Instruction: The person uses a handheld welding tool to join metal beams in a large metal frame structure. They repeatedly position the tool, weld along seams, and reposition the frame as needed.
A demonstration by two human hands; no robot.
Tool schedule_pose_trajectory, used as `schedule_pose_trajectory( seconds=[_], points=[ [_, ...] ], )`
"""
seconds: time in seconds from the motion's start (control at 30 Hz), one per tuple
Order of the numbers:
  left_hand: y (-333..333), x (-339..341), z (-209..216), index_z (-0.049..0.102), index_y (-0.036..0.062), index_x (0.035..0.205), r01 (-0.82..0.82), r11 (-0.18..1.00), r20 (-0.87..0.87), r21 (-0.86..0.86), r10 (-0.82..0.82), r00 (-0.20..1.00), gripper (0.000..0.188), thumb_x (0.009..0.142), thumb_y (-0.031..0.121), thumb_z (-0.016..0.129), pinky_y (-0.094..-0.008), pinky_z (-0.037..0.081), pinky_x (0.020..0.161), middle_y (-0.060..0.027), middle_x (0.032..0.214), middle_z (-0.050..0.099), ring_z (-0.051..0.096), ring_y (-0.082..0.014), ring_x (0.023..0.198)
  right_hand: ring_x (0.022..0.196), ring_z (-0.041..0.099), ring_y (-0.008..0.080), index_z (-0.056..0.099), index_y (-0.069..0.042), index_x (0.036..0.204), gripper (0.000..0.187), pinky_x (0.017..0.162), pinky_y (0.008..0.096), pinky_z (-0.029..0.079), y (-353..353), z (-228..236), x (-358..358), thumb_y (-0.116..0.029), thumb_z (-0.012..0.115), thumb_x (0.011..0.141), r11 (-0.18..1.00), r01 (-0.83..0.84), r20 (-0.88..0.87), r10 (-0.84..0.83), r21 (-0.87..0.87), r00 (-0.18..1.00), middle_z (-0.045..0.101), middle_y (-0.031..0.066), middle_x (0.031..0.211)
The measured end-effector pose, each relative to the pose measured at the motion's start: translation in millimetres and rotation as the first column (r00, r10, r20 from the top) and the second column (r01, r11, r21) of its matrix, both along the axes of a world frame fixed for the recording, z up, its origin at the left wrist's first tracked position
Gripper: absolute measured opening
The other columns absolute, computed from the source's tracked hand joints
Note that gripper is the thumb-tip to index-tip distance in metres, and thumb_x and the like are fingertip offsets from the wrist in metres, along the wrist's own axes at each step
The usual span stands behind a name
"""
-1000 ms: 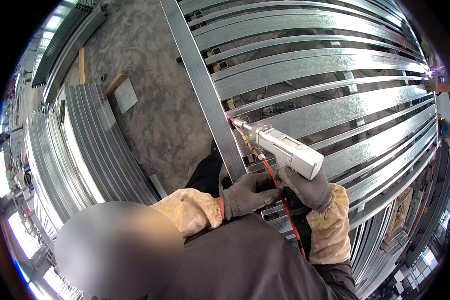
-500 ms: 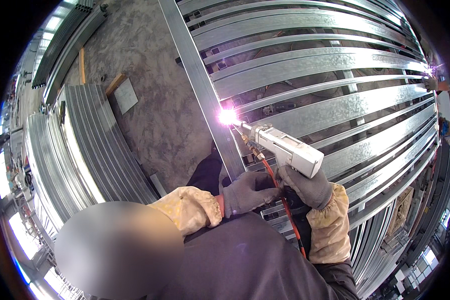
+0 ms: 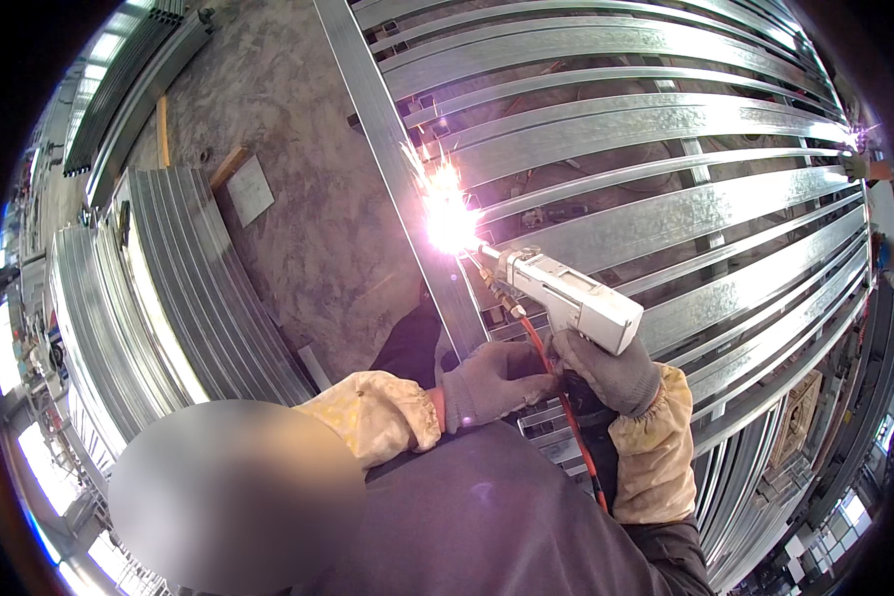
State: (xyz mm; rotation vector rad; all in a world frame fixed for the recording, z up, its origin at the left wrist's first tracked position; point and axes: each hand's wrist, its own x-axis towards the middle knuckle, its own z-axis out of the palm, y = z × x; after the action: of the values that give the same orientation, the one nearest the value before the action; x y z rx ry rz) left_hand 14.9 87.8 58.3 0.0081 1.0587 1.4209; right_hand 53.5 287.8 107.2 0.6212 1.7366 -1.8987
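Torch [image 3: 581,298] lay right of frame centre, long axis slanting upper left from my right fingers [image 3: 591,368], which held it, toward glare [image 3: 451,223] at rail [image 3: 379,119]; left fingers [image 3: 497,389] curled lower, hold unclear.

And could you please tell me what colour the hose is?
The hose is orange-red; it shows best in the head view.

A fierce white-violet burst [image 3: 452,223] blows out all detail beside the metal beam [image 3: 368,89], orange sparks [image 3: 435,171] fanning upward! Purplish light tints the dark clothing [image 3: 437,507]; hard glare streaks the galvanised bars [image 3: 656,214]. Far right, a smaller flare [image 3: 857,141] glints. Windows [image 3: 45,465] burn white at the left rim, while the floor [image 3: 288,228] sits dimmer. Straight edges bow, black swallows the corners, and a smooth blurred oval [image 3: 236,497] masks the lower left.
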Motion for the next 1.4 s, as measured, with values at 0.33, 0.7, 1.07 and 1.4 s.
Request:
schedule_pose_trajectory(
  seconds=[0.33,0.7,1.07,1.4],
  points=[
    [0.8,-0.9,4.8,0.064,-0.0051,0.119,-0.051,0.998,0.079,0.038,0.048,0.996,0.03,0.097,0.015,0.068,-0.0278,0.052,0.074,-0.0045,0.097,0.069,0.061,-0.0091,0.083,0.08,0.063,0.0106,0.053,0.002,0.131,0.034,0.068,0.026,0.053,-0.7,3.2,0.0,-0.01,0.059,0.099,1.0,0.009,0.036,-0.008,-0.009,0.999,0.067,0.0055,0.093],
    [-0.1,0.5,-1.7,0.063,-0.0053,0.121,0.026,1.0,0.017,0.016,-0.026,1.0,0.032,0.097,0.016,0.067,-0.0299,0.054,0.077,-0.0075,0.103,0.07,0.064,-0.0116,0.086,0.078,0.063,0.0098,0.059,0.001,0.125,0.033,0.066,0.027,0.053,-1.6,6.2,0.0,-0.016,0.062,0.098,0.999,0.005,0.022,-0.006,0.038,1.0,0.067,0.0044,0.091],
    [-2.3,4.5,-8.4,0.062,-0.0044,0.127,0.031,0.999,-0.036,-0.006,-0.031,0.999,0.035,0.097,0.012,0.068,-0.0277,0.053,0.082,-0.0063,0.11,0.071,0.063,-0.0095,0.094,0.077,0.061,0.0093,0.053,0.003,0.13,0.033,0.066,0.0248,0.05,-2.6,9.4,-2.9,-0.009,0.056,0.099,0.996,-0.072,-0.003,0.073,0.045,0.997,0.066,0.004,0.09],
    [0.8,2.5,-2.4,0.065,-0.0028,0.124,0.055,0.997,-0.02,-0.058,-0.056,0.998,0.031,0.096,0.011,0.07,-0.0246,0.049,0.068,-0.0038,0.098,0.071,0.06,-0.0067,0.079,0.079,0.063,0.0112,0.049,0.004,0.133,0.037,0.068,0.0266,0.052,-0.4,5.0,1.3,-0.008,0.057,0.099,0.998,-0.056,0.033,0.056,-0.001,0.998,0.066,0.0058,0.093]
  ],
)
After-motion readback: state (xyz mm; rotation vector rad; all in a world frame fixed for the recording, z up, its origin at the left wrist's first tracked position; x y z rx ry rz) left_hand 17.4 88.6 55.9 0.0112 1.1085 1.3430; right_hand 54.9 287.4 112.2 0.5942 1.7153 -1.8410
